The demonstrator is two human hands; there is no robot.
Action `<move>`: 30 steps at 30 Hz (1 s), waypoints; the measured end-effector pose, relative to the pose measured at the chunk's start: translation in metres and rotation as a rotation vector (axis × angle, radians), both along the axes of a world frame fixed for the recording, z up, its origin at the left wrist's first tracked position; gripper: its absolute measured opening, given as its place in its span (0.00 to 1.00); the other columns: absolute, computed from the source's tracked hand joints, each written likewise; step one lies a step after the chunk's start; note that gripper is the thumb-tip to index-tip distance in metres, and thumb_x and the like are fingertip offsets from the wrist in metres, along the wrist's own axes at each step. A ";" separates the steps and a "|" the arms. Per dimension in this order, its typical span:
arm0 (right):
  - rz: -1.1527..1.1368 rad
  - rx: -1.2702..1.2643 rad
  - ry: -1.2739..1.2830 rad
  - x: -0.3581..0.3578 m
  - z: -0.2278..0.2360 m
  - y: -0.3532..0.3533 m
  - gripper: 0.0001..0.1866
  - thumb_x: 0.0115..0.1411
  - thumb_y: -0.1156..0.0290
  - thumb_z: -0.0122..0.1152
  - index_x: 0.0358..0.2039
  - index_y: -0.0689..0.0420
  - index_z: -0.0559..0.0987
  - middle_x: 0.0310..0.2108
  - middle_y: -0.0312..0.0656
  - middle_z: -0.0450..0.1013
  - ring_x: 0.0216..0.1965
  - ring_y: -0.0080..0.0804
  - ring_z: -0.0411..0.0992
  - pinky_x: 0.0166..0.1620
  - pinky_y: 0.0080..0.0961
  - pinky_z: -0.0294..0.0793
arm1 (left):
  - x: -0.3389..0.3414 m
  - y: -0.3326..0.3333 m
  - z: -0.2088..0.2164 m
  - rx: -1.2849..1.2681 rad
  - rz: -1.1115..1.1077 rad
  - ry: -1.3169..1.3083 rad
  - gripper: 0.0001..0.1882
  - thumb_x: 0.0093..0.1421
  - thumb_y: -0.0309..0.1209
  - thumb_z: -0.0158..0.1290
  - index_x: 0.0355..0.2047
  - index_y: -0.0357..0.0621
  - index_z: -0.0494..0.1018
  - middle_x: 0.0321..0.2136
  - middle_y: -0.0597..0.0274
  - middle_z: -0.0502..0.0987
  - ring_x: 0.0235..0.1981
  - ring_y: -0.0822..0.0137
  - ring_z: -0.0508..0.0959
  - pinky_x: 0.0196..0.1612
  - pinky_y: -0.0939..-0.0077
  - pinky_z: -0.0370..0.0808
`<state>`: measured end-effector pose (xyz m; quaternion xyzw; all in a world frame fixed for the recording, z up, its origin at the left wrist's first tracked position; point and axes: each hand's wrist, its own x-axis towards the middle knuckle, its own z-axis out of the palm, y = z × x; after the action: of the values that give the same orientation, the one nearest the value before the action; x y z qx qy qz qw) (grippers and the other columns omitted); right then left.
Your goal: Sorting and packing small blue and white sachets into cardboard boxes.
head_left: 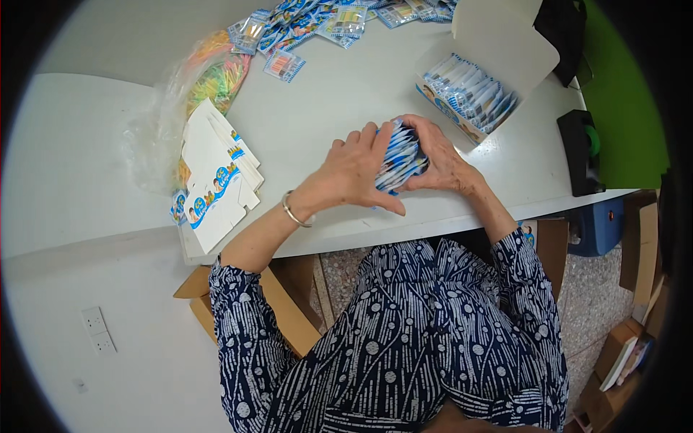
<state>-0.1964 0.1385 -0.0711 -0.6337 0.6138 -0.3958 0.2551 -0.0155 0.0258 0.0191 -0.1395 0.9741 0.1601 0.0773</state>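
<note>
My view takes in the white tabletop (pixel 332 94) first. Along its far edge I see a heap (pixel 303 22) of small blue-and-clear packets. At the far right stands a white box (pixel 445 106), lid up, packed with a row of similar packets. A clear bag (pixel 216 83) of coloured sticks lies at the left, and flat cartons (pixel 202 148) overlap its near part. A black tape dispenser (pixel 581 155) sits near the right edge.

The two hands are near the tabletop's front edge, pressed in from either side of a stack (pixel 397 159) of packets. The left hand (pixel 354 169) lies along its left side, thumb stretched out; the right hand (pixel 444 162) curves round its right. I cannot tell whether the stack touches the tabletop. One loose packet (pixel 284 66) lies just before the heap. A bracelet (pixel 296 211) circles the left wrist.
</note>
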 end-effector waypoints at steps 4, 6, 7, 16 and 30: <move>-0.012 -0.053 0.032 0.000 -0.004 -0.001 0.64 0.29 0.39 0.77 0.62 0.60 0.57 0.58 0.55 0.60 0.61 0.53 0.58 0.65 0.43 0.56 | -0.008 0.016 -0.009 -0.122 0.056 0.004 0.57 0.38 0.51 0.68 0.61 0.32 0.53 0.46 0.41 0.67 0.44 0.46 0.73 0.43 0.53 0.72; -0.014 -0.045 0.021 -0.003 -0.003 0.001 0.65 0.29 0.38 0.77 0.62 0.60 0.56 0.59 0.56 0.59 0.61 0.53 0.57 0.65 0.44 0.57 | -0.014 0.016 -0.012 -0.128 0.102 0.013 0.55 0.38 0.49 0.68 0.61 0.33 0.54 0.43 0.43 0.68 0.40 0.48 0.74 0.40 0.53 0.73; -0.010 -0.039 0.011 -0.003 0.003 0.001 0.66 0.29 0.36 0.76 0.62 0.60 0.55 0.59 0.57 0.58 0.62 0.53 0.56 0.64 0.44 0.57 | -0.017 0.014 -0.013 -0.129 0.098 0.017 0.55 0.38 0.49 0.68 0.61 0.33 0.54 0.43 0.43 0.68 0.40 0.48 0.74 0.40 0.53 0.73; -0.675 -0.513 -0.105 -0.029 0.083 0.067 0.24 0.55 0.65 0.70 0.48 0.61 0.72 0.42 0.40 0.74 0.41 0.28 0.72 0.47 0.24 0.71 | -0.011 -0.015 -0.017 -0.026 0.178 0.111 0.52 0.37 0.48 0.66 0.59 0.34 0.58 0.43 0.39 0.74 0.43 0.42 0.77 0.45 0.60 0.76; -0.801 -0.057 -0.457 -0.083 0.055 0.064 0.18 0.63 0.57 0.57 0.26 0.60 0.76 0.21 0.34 0.73 0.22 0.17 0.68 0.29 0.15 0.67 | -0.112 -0.004 0.053 0.740 0.286 0.579 0.54 0.33 0.46 0.70 0.56 0.26 0.58 0.46 0.43 0.74 0.46 0.54 0.78 0.50 0.68 0.74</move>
<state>-0.2791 0.2025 -0.0160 -0.2498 0.7270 -0.6096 0.1934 -0.1270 0.0220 0.0718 -0.1847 0.8045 0.5368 -0.1749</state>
